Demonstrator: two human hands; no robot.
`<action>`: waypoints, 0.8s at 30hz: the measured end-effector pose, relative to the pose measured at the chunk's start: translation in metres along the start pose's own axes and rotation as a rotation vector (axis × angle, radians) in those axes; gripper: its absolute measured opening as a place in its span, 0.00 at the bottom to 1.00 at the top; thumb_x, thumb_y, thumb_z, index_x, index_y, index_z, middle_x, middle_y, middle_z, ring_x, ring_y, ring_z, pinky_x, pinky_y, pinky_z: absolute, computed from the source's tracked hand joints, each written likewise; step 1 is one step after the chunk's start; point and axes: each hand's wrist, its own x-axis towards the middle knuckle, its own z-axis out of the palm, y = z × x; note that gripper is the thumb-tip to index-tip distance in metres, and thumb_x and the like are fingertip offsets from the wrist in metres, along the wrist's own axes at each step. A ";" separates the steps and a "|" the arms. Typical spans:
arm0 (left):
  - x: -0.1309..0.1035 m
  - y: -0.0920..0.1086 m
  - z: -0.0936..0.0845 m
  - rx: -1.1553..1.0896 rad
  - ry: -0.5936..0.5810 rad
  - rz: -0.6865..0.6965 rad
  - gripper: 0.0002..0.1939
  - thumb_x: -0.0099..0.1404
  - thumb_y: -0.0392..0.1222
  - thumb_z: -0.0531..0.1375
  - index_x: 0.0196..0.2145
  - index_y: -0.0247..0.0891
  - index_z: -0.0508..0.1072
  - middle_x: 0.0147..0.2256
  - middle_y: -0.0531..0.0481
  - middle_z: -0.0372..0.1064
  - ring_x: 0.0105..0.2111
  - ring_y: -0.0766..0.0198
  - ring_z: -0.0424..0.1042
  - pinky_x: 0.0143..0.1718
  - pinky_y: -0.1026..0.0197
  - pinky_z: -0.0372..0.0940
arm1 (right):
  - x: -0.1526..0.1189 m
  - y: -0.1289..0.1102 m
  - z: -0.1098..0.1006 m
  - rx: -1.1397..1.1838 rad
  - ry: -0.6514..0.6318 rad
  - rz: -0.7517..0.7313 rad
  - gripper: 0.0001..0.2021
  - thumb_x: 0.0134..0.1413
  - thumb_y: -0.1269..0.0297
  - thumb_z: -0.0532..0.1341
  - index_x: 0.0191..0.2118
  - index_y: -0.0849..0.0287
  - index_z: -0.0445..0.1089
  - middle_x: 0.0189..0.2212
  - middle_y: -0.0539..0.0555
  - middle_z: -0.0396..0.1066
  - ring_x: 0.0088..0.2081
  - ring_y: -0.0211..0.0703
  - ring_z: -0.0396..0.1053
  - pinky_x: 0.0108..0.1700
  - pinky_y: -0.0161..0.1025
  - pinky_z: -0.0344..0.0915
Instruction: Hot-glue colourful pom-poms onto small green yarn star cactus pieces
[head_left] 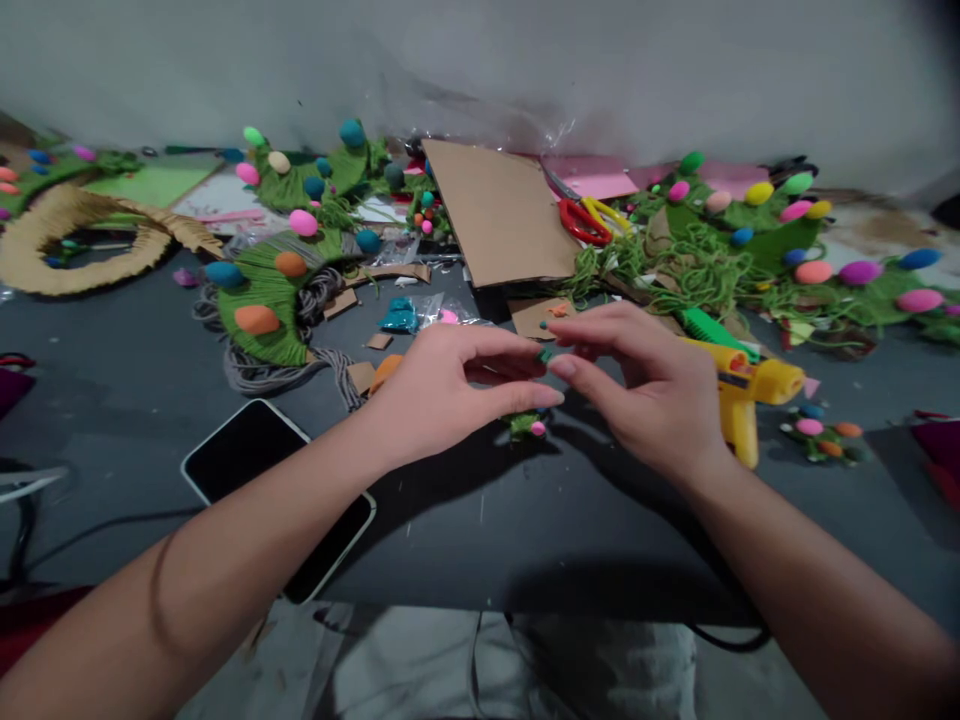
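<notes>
Beside the left hand's [442,392] fingertips, a small green piece [544,356] is seen; whether it is gripped cannot be told. Right hand's [660,395] thumb and forefinger are held apart. Below the left thumb, a green cluster [519,428] is noted; beyond the right knuckles, a yellow glue gun [741,425].

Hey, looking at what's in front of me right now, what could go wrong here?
The tiny green bit at your left hand's fingertips might slip and get lost among the clutter.

Your right hand is right by the yellow glue gun, so you could bump it; I can't tell if it's hot.

Your left forearm crosses over the phone near the front edge of the table, so it might get knocked off.
</notes>
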 end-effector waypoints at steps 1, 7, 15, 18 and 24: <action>0.000 0.000 0.000 0.002 -0.014 0.002 0.14 0.59 0.45 0.73 0.42 0.37 0.85 0.35 0.49 0.82 0.33 0.64 0.79 0.36 0.66 0.73 | -0.001 -0.001 0.001 -0.004 -0.028 -0.013 0.07 0.60 0.66 0.69 0.44 0.55 0.80 0.40 0.54 0.78 0.42 0.42 0.75 0.42 0.40 0.71; 0.000 0.003 -0.003 0.122 0.043 0.010 0.09 0.63 0.45 0.70 0.33 0.36 0.84 0.27 0.50 0.80 0.27 0.65 0.76 0.28 0.66 0.68 | -0.001 -0.001 0.001 -0.040 0.040 -0.016 0.02 0.62 0.68 0.67 0.37 0.55 0.78 0.34 0.50 0.77 0.36 0.36 0.72 0.39 0.37 0.69; 0.000 0.001 -0.002 -0.027 -0.052 0.013 0.11 0.61 0.42 0.72 0.41 0.36 0.84 0.34 0.50 0.82 0.33 0.65 0.80 0.35 0.68 0.73 | -0.002 -0.002 0.004 -0.009 -0.032 -0.025 0.07 0.61 0.67 0.68 0.44 0.54 0.80 0.40 0.53 0.78 0.41 0.41 0.75 0.42 0.41 0.71; 0.001 0.001 -0.003 0.076 0.015 0.023 0.08 0.64 0.44 0.69 0.35 0.35 0.84 0.28 0.51 0.80 0.28 0.66 0.77 0.29 0.67 0.69 | -0.003 -0.003 0.003 -0.052 0.024 -0.038 0.03 0.62 0.68 0.67 0.39 0.54 0.80 0.35 0.51 0.78 0.37 0.40 0.74 0.40 0.41 0.70; 0.000 -0.001 -0.001 -0.094 -0.016 -0.013 0.16 0.57 0.43 0.74 0.43 0.35 0.83 0.38 0.48 0.83 0.38 0.61 0.82 0.42 0.64 0.77 | -0.001 0.001 -0.001 -0.031 0.055 0.005 0.07 0.61 0.65 0.68 0.45 0.54 0.79 0.39 0.53 0.78 0.38 0.42 0.74 0.40 0.42 0.71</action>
